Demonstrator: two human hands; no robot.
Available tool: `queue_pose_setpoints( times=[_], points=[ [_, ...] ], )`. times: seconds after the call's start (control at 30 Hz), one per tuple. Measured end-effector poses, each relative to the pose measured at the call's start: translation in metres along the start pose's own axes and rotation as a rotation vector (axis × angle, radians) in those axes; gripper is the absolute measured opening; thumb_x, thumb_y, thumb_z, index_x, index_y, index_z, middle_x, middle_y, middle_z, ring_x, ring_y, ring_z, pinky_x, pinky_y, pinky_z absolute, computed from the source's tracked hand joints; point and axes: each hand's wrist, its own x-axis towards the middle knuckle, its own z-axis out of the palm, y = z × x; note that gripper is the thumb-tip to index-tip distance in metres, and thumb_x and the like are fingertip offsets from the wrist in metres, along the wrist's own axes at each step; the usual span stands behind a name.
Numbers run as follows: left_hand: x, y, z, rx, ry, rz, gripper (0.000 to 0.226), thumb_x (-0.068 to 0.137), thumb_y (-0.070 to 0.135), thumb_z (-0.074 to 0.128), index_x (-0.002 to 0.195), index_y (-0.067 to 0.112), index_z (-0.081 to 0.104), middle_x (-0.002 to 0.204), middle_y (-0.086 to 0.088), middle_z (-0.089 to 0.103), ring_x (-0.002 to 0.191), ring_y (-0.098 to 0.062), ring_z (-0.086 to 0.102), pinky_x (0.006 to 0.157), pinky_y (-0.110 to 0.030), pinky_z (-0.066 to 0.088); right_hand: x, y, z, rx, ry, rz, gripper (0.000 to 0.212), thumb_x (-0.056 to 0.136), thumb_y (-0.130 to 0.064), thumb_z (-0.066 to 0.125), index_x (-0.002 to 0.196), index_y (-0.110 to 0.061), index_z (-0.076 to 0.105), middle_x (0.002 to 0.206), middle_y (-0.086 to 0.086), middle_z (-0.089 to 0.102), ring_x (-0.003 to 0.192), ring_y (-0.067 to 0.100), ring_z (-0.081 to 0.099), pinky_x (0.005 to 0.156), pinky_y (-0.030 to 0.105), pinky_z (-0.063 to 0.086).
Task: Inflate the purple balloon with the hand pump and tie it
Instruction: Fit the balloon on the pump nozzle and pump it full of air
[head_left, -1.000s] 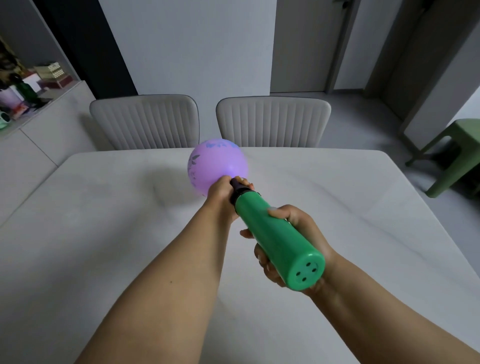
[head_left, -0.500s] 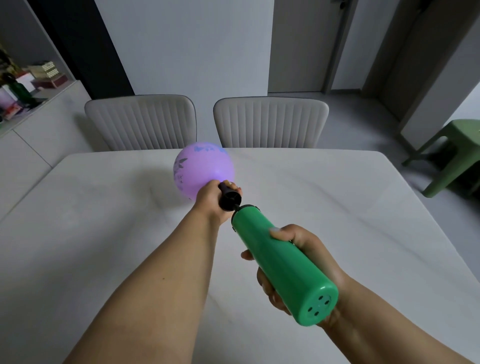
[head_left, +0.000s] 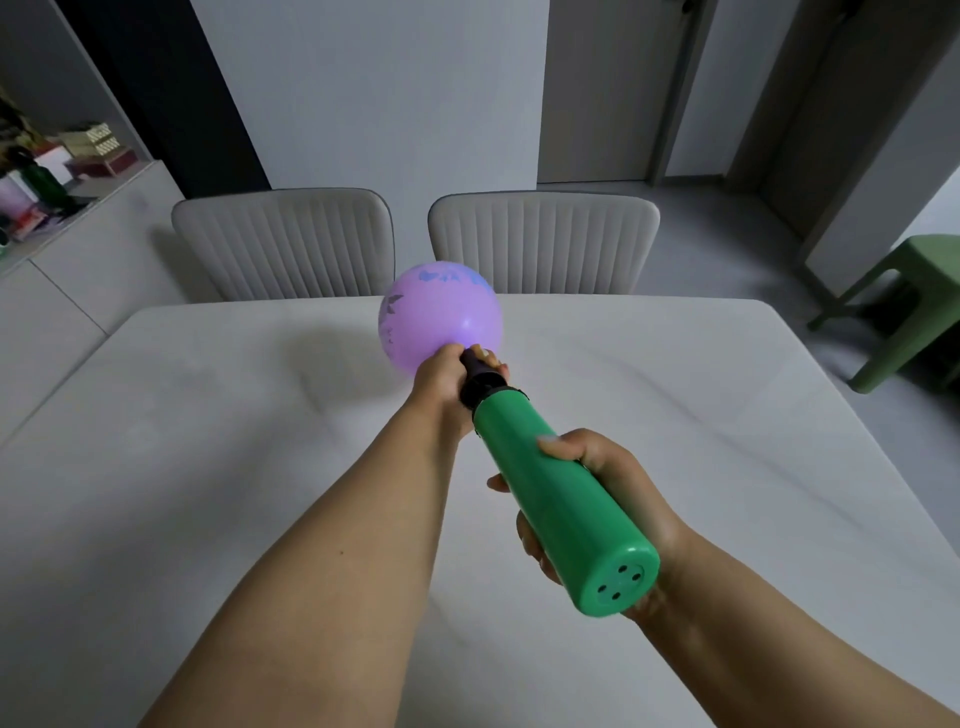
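A purple balloon (head_left: 441, 312) with blue and dark prints is partly inflated and hovers above the far half of the white table (head_left: 208, 441). Its neck sits on the black nozzle (head_left: 480, 382) of a green hand pump (head_left: 561, 499). My left hand (head_left: 441, 389) is clamped around the balloon's neck and the nozzle. My right hand (head_left: 597, 488) grips the green pump barrel from the right side, with its fingers wrapped underneath. The barrel's rear end with several small holes points toward me.
Two beige ribbed chairs (head_left: 283, 244) (head_left: 543, 241) stand behind the table's far edge. A green stool (head_left: 914, 306) is on the floor at the right. A sideboard (head_left: 62, 244) with boxes and bottles runs along the left wall.
The green barrel slid back out from the nozzle and has come partly forward again. The balloon has grown slightly and shifted a little left in view.
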Motion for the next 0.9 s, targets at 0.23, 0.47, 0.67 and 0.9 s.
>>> queue_pose_setpoints(
  times=[0.23,0.47,0.67,0.9],
  points=[
    [0.003,0.005,-0.004,-0.035,0.017,0.010,0.033,0.090,0.003,0.022,0.064,0.012,0.040,0.049,-0.002,0.042,0.048,-0.014,0.038,0.042,-0.012,0.042,-0.012,0.001,-0.001,-0.024,-0.054,0.026,0.053,0.062,-0.037,0.056,0.098,0.001,0.060,0.049,0.011,0.060,0.037,0.020,0.058,0.039,0.018,0.046],
    [-0.012,-0.017,0.010,0.058,-0.023,-0.010,0.032,0.088,0.005,0.022,0.062,0.013,0.038,0.039,0.001,0.042,0.031,-0.013,0.040,0.045,-0.014,0.040,0.002,-0.013,0.005,0.002,0.059,-0.042,0.046,0.079,-0.032,0.049,0.110,0.001,0.054,0.046,0.007,0.064,0.033,0.021,0.057,0.035,0.018,0.045],
    [-0.010,-0.007,0.011,0.091,-0.014,0.011,0.032,0.091,0.007,0.025,0.063,0.012,0.039,0.038,0.002,0.042,0.034,-0.013,0.040,0.044,-0.014,0.038,-0.005,-0.002,0.004,-0.008,0.033,-0.070,0.056,0.076,-0.032,0.052,0.120,0.003,0.053,0.047,0.007,0.065,0.034,0.021,0.057,0.036,0.019,0.046],
    [-0.001,0.014,-0.006,-0.025,0.018,0.038,0.032,0.089,0.002,0.023,0.066,0.010,0.043,0.043,-0.002,0.046,0.034,-0.013,0.045,0.043,-0.013,0.045,-0.015,0.002,0.004,-0.034,-0.089,0.042,0.058,0.062,-0.035,0.055,0.105,0.004,0.058,0.049,0.014,0.062,0.037,0.025,0.060,0.040,0.021,0.049]
  ],
)
